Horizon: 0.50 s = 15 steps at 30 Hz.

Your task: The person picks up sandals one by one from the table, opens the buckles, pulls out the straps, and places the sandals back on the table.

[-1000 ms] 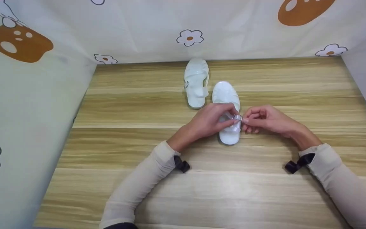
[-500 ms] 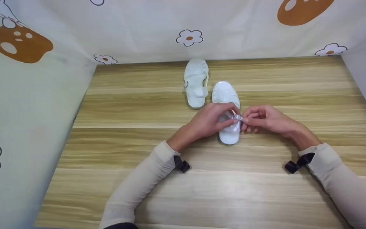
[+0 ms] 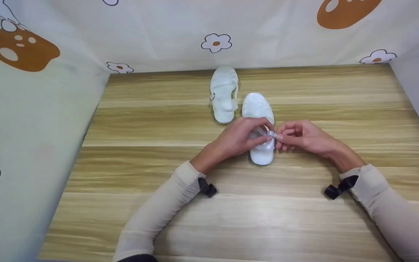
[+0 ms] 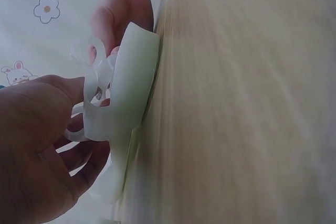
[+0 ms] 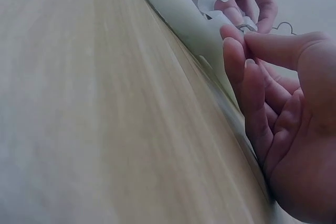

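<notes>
A white sandal lies on the wooden table with its toe pointing away, its middle partly covered by my left hand. My left hand reaches over it from the left and pinches the ankle strap near its buckle. From the right, my right hand pinches the strap's end at the small metal buckle between thumb and forefinger. In the left wrist view the sandal's sole stands beside the left fingers, with the strap looping near them.
A second white sandal lies farther back to the left, its toe by the patterned backdrop. The wood-grain table extends toward me. Cloth walls border the left and right sides.
Both hands stay at the buckle side of the sandal. The buckle and strap end have tilted slightly between the fingertips; the sandals stay in place.
</notes>
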### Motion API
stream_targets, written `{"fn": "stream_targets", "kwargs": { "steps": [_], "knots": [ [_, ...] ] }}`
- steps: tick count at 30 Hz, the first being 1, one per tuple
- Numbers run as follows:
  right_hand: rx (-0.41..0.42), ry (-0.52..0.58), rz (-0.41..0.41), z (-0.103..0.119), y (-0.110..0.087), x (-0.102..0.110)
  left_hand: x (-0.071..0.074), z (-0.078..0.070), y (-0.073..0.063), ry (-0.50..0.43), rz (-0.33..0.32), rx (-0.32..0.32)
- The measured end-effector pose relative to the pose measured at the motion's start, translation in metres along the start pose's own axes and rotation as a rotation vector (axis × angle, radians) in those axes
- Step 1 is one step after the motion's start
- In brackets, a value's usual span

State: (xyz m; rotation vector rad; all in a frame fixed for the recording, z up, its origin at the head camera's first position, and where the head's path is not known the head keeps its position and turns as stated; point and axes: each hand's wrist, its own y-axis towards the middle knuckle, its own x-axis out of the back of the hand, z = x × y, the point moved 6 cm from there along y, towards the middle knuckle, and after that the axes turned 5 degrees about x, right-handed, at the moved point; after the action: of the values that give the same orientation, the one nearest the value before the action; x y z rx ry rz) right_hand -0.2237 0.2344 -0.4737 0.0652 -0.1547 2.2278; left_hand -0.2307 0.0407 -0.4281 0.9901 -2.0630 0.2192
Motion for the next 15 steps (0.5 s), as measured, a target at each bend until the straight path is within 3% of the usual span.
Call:
{"fn": "stream_targets", "kwargs": {
  "steps": [15],
  "knots": [
    [0.032, -0.016, 0.010, 0.0009, 0.0006, -0.0009, 0.0011, 0.0002, -0.0001, 0.013, -0.021, 0.004]
  ]
}}
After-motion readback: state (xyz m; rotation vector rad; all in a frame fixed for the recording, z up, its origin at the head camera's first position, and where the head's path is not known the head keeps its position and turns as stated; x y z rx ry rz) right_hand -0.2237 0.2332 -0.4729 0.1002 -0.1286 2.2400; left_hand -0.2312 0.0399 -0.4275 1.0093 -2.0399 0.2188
